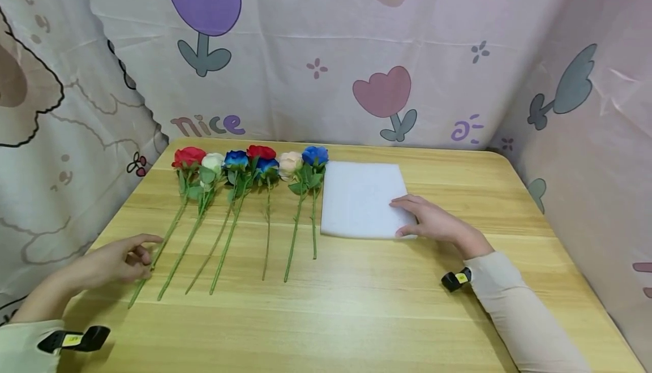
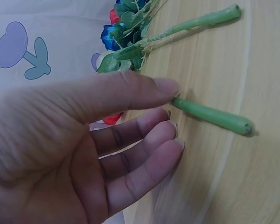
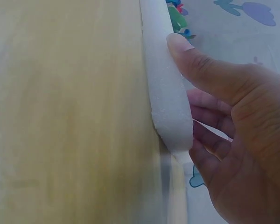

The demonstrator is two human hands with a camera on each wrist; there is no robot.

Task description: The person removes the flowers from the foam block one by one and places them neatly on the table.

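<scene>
Several artificial roses lie in a row across the table's left half, blooms away from me. At the far left of the row is a red rose (image 1: 189, 157); my left hand (image 1: 114, 261) is beside its lower stem (image 2: 214, 115), fingers loosely bent and thumb tip right at the stem. To the right of the row lies a flat, square white foam pad (image 1: 361, 198). My right hand (image 1: 433, 220) rests at its right edge, with fingers spread over the top and the thumb on its near corner. In the right wrist view the thumb touches the pad's thick, rounded edge (image 3: 168, 88).
Beside the red rose come a white rose (image 1: 213, 162), blue ones, another red rose (image 1: 261, 152), a cream rose (image 1: 290, 164) and a blue rose (image 1: 314, 155) next to the pad. Printed cloth (image 1: 305, 101) hangs behind and beside the wooden table (image 1: 356, 316).
</scene>
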